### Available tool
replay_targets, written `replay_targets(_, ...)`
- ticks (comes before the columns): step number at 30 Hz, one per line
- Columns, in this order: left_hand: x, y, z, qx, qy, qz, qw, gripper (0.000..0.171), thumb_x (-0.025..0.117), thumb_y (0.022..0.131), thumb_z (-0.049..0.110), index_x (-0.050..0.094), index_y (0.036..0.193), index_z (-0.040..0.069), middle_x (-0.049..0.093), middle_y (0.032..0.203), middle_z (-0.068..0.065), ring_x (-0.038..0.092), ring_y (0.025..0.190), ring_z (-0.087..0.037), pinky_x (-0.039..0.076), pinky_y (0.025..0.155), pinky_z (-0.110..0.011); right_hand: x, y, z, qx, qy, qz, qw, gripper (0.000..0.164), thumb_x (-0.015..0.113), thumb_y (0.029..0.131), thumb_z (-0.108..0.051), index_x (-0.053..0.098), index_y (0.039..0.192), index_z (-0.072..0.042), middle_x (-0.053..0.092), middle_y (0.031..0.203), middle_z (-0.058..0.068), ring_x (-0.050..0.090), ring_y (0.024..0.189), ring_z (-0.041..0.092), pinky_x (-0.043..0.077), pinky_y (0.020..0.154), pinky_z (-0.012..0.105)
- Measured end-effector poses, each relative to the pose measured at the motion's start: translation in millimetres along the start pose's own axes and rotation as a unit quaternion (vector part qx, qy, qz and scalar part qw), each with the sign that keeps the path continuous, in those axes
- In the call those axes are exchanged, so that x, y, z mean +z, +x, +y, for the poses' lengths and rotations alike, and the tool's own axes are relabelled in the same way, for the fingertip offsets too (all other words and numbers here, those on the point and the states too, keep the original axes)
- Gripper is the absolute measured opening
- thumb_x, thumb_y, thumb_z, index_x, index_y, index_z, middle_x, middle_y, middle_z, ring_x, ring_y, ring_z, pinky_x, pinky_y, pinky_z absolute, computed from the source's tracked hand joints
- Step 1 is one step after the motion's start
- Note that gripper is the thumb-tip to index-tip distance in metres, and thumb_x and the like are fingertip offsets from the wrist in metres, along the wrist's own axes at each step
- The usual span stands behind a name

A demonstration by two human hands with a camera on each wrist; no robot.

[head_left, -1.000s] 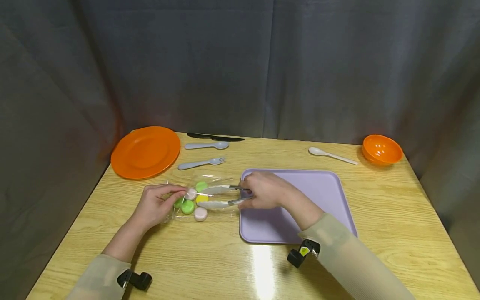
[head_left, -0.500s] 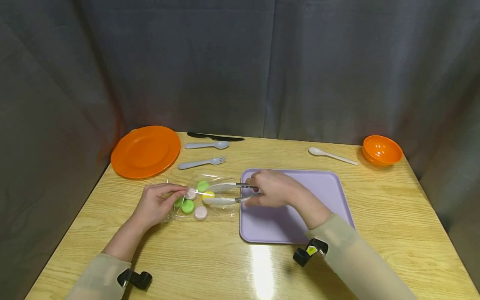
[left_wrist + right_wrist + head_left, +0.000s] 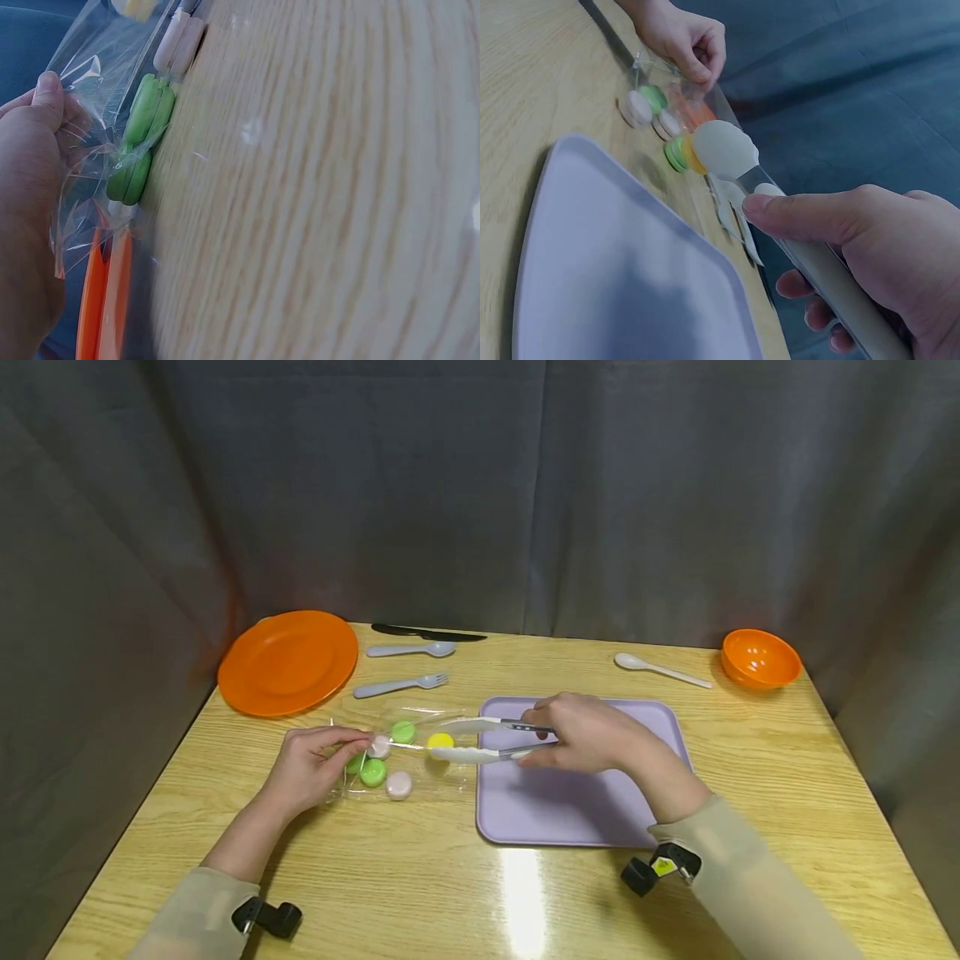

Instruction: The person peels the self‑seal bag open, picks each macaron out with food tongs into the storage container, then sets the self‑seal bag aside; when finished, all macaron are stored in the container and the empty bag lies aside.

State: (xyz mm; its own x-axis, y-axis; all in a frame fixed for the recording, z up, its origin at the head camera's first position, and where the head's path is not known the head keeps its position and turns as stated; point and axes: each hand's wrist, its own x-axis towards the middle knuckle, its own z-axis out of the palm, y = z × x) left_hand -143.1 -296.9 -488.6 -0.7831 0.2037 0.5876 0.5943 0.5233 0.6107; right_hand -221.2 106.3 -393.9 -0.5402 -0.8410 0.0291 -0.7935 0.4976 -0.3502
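L to R, places rel. to the tray (image 3: pixel 555 817). Orange plate (image 3: pixel 288 662): well L of & behind tray. L hand (image 3: pixel 311 767): L of tray, thumb & fingertips pinching film of the clear bag (image 3: pixel 433 779). Green macarons (image 3: pixel 372 772) & pale pink macarons (image 3: pixel 398 785): in bag, L of tray. Fork (image 3: pixel 401 686), grey spoon (image 3: pixel 411 650), knife (image 3: pixel 429 632): L of & behind tray. Yellow macaron (image 3: pixel 440 741): near tray's L edge, btwn tong tips, w/in bag outline. Tongs (image 3: pixel 480 755): tips L of tray, shafts over it. R hand (image 3: pixel 592 735): over tray, fingers gripping tongs. White spoon (image 3: pixel 660 670): behind tray; orange bowl (image 3: pixel 761 658): R of & behind tray.

Views: wrist cams show macarons edge-on as paired shells; head cam, mostly tops. R-wrist cam alone shows R thumb along tongs, fingers curled below. Bowl & white spoon: head cam only.

Vs. 1.0 s ago: tongs, R hand & yellow macaron have shifted R; L hand & other macarons approx. unchanged.
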Motion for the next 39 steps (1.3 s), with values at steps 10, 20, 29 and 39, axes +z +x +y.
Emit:
replay_targets(10, -0.7, 0.6, 0.9, 0.001, 0.004, 0.003, 1.0, 0.026, 0.084, 0.083, -0.013, 0.084, 0.099, 0.007, 0.081, 0.096, -0.004, 0.078, 0.089, -0.02, 0.055, 0.085, -0.013, -19.0, -32.5, 11.3, 0.023, -0.025, 0.021, 0.999, 0.027, 0.087, 0.089, -0.041, 0.071, 0.095, -0.02, 0.063, 0.084, -0.011, 0.051, 0.064, 0.007, 0.045, 0.056, 0.029)
replay_targets(20, 0.1, 1.0, 0.9, 0.001, 0.003, 0.003, 1.0, 0.025, 0.084, 0.083, -0.014, 0.084, 0.098, 0.007, 0.081, 0.095, -0.003, 0.077, 0.088, -0.019, 0.055, 0.084, -0.013, -26.5, -64.5, 34.2, 0.048, -0.036, 0.04, 0.997, 0.025, 0.088, 0.088, -0.036, 0.073, 0.098, -0.018, 0.065, 0.084, -0.006, 0.052, 0.066, 0.007, 0.047, 0.061, 0.031)
replay_targets(29, 1.3, -0.7, 0.1, 0.003, 0.002, 0.003, 1.0, 0.026, 0.084, 0.082, -0.014, 0.084, 0.098, 0.006, 0.081, 0.097, -0.004, 0.078, 0.088, -0.023, 0.056, 0.084, -0.014, -19.1, -84.9, 59.6, 0.071, -0.039, 0.041, 0.996, 0.026, 0.089, 0.087, -0.033, 0.073, 0.095, -0.014, 0.061, 0.079, -0.007, 0.052, 0.067, 0.009, 0.047, 0.062, 0.033)
replay_targets(39, 0.9, -1.4, -1.6, 0.002, 0.002, 0.001, 1.0, 0.027, 0.083, 0.082, -0.015, 0.084, 0.098, 0.007, 0.081, 0.097, -0.003, 0.078, 0.088, -0.021, 0.056, 0.084, -0.014, -12.1, -92.5, 72.7, 0.089, -0.034, 0.037, 0.995, 0.027, 0.088, 0.089, -0.036, 0.073, 0.095, -0.014, 0.058, 0.078, -0.009, 0.051, 0.068, 0.009, 0.044, 0.061, 0.031)
